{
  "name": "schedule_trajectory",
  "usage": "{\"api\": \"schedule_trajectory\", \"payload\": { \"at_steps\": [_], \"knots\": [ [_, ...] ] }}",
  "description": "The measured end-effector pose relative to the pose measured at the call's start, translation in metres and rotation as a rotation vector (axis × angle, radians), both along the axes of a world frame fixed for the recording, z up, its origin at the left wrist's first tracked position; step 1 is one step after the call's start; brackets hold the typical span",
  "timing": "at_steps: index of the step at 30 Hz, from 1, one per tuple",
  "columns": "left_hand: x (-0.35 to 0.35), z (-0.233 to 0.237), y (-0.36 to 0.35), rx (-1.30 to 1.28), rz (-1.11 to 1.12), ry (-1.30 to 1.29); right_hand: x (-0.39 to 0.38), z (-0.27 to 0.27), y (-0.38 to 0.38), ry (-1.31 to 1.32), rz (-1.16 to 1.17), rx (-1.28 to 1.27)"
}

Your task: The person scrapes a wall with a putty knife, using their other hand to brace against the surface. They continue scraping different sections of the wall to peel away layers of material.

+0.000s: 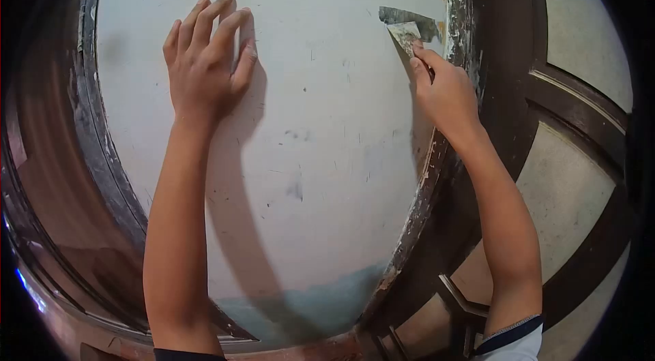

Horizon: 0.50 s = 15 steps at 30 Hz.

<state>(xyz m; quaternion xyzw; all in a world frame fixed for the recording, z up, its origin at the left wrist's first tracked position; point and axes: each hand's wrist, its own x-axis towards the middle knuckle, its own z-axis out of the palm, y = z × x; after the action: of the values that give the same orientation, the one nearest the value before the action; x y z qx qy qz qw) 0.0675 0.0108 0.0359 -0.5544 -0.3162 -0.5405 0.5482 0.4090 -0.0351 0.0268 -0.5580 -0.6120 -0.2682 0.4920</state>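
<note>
My right hand (447, 92) grips the handle of a putty knife (405, 34), its stained blade angled up and to the left. The blade lies at the lower edge of a dark grey patch (413, 18) on the pale wall panel (327, 136). Most of the handle is hidden by my fingers. My left hand (208, 57) rests with spread, slightly bent fingers against the upper left of the panel and holds nothing. Both arms cast shadows on the surface.
A dark wooden frame with chipped paint (460, 13) borders the panel on the right, beside a dark door with pale panes (588, 34). Another dark frame (102, 129) runs down the left. A blue-green band (317, 303) crosses the panel's bottom.
</note>
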Motion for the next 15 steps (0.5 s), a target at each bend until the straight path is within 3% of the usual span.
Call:
{"api": "schedule_trajectory", "payload": {
  "at_steps": [15],
  "knots": [
    [0.003, -0.002, -0.002, -0.031, -0.006, -0.012, -0.016, -0.001, 0.002, 0.029, 0.048, 0.065]
  ]
}}
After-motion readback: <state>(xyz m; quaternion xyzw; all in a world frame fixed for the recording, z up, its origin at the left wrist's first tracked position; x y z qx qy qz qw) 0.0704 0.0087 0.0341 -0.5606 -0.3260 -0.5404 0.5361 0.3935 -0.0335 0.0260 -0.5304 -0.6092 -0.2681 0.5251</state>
